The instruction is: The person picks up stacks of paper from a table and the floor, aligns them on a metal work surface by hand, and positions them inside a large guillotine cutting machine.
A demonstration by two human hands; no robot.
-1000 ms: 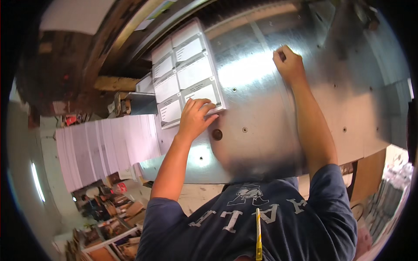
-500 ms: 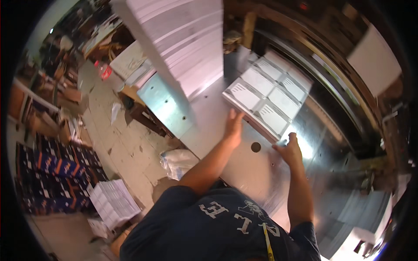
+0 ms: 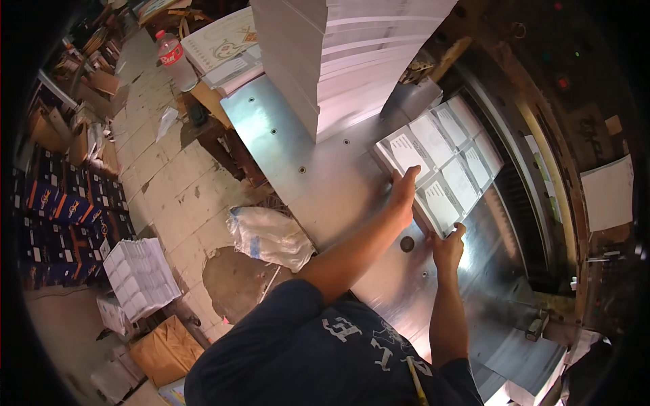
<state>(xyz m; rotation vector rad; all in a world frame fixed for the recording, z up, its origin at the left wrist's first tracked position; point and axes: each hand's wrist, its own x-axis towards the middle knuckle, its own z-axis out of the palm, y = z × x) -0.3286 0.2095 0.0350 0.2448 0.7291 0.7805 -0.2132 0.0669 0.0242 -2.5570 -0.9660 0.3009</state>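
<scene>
A low stack of printed sheets (image 3: 433, 140), white with grey panels in a grid, lies on a metal table (image 3: 325, 203). My left hand (image 3: 404, 197) grips its near left edge, thumb on the top sheet and fingers down the side. At the near right corner my right hand (image 3: 447, 250) holds the same stack, its thumb up at the edge; most of its fingers are hidden. Just beyond, to the left, rises a tall stack of white paper (image 3: 359, 68).
A dark machine with a long slot (image 3: 501, 196) borders the table's far right. Left are a plastic bottle (image 3: 175, 61), a white plastic sack (image 3: 269, 235) on the floor, dark boxes (image 3: 64, 216) and another paper stack (image 3: 141, 279). Grey sheets (image 3: 521, 362) lie lower right.
My left hand has come onto the stack's edge, its thumb now on top. My right hand has closed on the near corner. The whole view has shifted and turned.
</scene>
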